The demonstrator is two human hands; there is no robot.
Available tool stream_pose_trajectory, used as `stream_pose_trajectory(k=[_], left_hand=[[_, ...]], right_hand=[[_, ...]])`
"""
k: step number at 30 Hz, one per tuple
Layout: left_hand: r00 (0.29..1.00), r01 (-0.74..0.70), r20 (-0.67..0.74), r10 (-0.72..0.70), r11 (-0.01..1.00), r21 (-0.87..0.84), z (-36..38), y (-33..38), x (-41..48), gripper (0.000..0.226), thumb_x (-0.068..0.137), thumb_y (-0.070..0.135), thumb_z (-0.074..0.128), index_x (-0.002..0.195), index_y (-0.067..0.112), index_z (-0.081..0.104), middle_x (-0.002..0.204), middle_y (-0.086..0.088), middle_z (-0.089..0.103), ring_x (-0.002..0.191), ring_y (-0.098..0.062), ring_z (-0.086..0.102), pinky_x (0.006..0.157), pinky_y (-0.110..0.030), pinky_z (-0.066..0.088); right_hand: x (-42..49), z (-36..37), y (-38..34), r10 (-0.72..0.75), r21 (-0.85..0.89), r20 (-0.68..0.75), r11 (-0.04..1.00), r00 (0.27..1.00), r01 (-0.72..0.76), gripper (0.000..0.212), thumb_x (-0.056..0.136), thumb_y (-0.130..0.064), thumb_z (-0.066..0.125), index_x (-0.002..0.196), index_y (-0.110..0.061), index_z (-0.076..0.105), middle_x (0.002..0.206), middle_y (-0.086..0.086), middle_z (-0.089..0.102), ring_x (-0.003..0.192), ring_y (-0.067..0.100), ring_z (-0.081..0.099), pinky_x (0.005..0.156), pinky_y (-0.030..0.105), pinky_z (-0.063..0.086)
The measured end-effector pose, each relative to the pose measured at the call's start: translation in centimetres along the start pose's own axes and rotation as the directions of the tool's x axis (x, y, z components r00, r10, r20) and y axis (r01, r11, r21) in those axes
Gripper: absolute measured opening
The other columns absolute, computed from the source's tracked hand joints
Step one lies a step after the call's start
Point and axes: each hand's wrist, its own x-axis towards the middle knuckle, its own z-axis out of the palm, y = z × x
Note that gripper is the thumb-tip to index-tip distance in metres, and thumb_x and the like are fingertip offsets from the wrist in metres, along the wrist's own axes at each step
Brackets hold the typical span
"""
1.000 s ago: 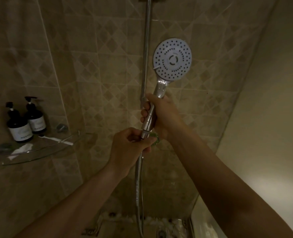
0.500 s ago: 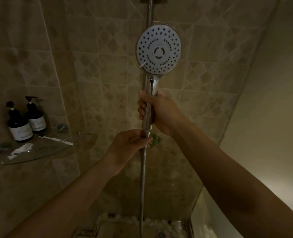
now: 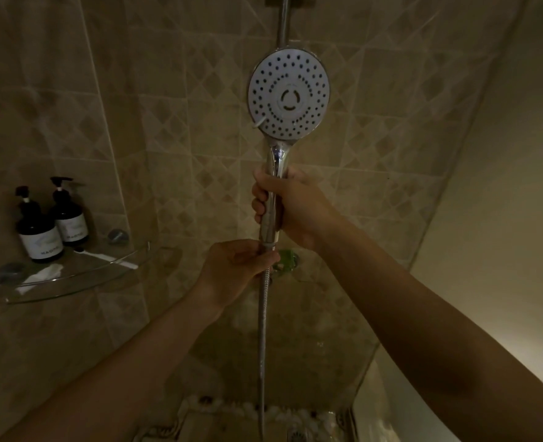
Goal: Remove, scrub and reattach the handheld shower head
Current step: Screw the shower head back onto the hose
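hands: right hand point(image 3: 291, 207) gripping shower head point(image 3: 288, 94) handle; left hand point(image 3: 236, 267) pinching hose point(image 3: 263, 330) top
room: wall close behind
count: two bottles point(image 3: 52, 223) on shelf point(image 3: 72, 283)

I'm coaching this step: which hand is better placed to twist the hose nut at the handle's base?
Left. The left hand pinches the hose nut just below the right hand, which grips the shower head by its handle and looks set to steady it.

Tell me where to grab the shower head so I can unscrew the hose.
Wrap the slim upright handle of the shower head from the right, as the right hand does, leaving the hose nut below exposed for the left hand.
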Motion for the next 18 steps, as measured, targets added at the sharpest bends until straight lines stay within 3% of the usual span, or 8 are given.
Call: stream_pose_trajectory(k=[7, 11, 13, 16, 18], left_hand=[[0.991, -0.098, -0.085, 0.102, 0.993, 0.059, 0.4, -0.8, 0.5, 0.03, 0.072, 0.017, 0.084, 0.056, 0.034, 0.065, 0.055, 0.013, 0.063, 0.062, -0.005, 0.065, 0.061, -0.02, 0.051], [0.981, -0.158, -0.1, 0.167, 0.983, 0.095, 0.6, -1.4, 0.7, 0.038, 0.071, 0.012, 0.084, 0.055, 0.037, 0.061, 0.051, 0.015, 0.062, 0.052, 0.004, 0.06, 0.052, -0.012, 0.046], [0.99, -0.125, -0.056, 0.13, 0.989, 0.079, 0.4, -1.4, 0.6, 0.029, 0.07, 0.022, 0.085, 0.058, 0.037, 0.062, 0.055, 0.014, 0.064, 0.055, 0.003, 0.063, 0.053, -0.012, 0.048], [0.998, -0.034, 0.049, 0.03, 0.996, 0.082, -0.2, -1.4, 0.7, 0.014, 0.062, 0.043, 0.08, 0.068, 0.037, 0.069, 0.071, 0.011, 0.072, 0.073, -0.004, 0.07, 0.07, -0.028, 0.058], [0.993, 0.0, 0.116, -0.007, 0.998, 0.06, -0.5, -1.2, 0.8, 0.005, 0.073, 0.037, 0.077, 0.077, 0.036, 0.074, 0.085, 0.007, 0.077, 0.083, -0.009, 0.072, 0.077, -0.031, 0.058]], right_hand=[[-0.1, -0.1, 0.1, 0.003, 0.033, -0.022, 0.999, 1.0, -0.003, 0.009, 0.1, -0.014, 0.056, 0.099, -0.013, 0.047, 0.066, 0.001, 0.049, 0.06, 0.017, 0.05, 0.063, 0.037, 0.046], [-0.2, -0.1, 0.2, 0.008, 0.031, -0.028, 0.999, 1.0, -0.007, 0.008, 0.101, -0.013, 0.055, 0.101, -0.013, 0.048, 0.066, 0.001, 0.049, 0.06, 0.017, 0.05, 0.063, 0.037, 0.046], [-0.2, -0.1, 0.2, 0.011, 0.028, -0.035, 1.0, 0.999, -0.01, 0.009, 0.101, -0.014, 0.056, 0.101, -0.013, 0.048, 0.065, 0.001, 0.049, 0.059, 0.017, 0.049, 0.063, 0.037, 0.045], [-0.1, -0.4, 0.3, 0.003, 0.013, -0.04, 1.0, 0.999, -0.003, 0.009, 0.1, -0.015, 0.056, 0.099, -0.013, 0.048, 0.066, 0.001, 0.049, 0.059, 0.017, 0.05, 0.062, 0.036, 0.045], [-0.1, -0.5, 0.4, -0.003, 0.002, -0.043, 1.0, 0.999, 0.003, 0.01, 0.1, -0.014, 0.057, 0.094, -0.013, 0.048, 0.066, 0.001, 0.05, 0.059, 0.017, 0.05, 0.062, 0.036, 0.046]])
